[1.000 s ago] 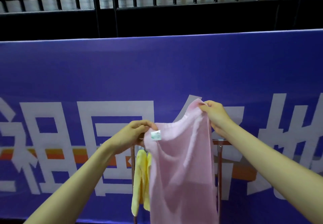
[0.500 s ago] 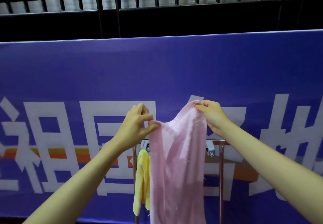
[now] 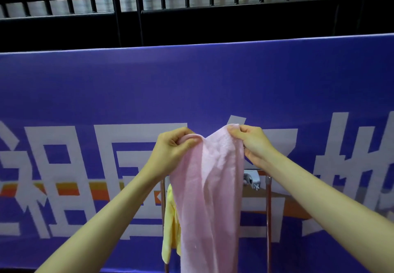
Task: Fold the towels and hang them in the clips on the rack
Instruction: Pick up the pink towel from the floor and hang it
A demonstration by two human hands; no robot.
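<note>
A pink towel (image 3: 210, 198) hangs lengthwise in front of me, bunched at its top edge. My left hand (image 3: 172, 147) grips the top left corner and my right hand (image 3: 251, 142) pinches the top right corner, the two held close together above the rack (image 3: 268, 213). A yellow towel (image 3: 169, 225) hangs on the rack's left side, mostly hidden behind the pink one. A grey metal clip (image 3: 251, 179) shows on the rack's top bar just below my right wrist. The pink towel hides the rest of the bar.
A tall purple banner (image 3: 191, 85) with large white characters stands right behind the rack. Above it runs a black metal railing (image 3: 138, 8) with yellow shapes behind it.
My left hand has risen and moved right, bringing the towel's two top corners close together. The white label on the left corner is hidden now. The towel hangs narrower.
</note>
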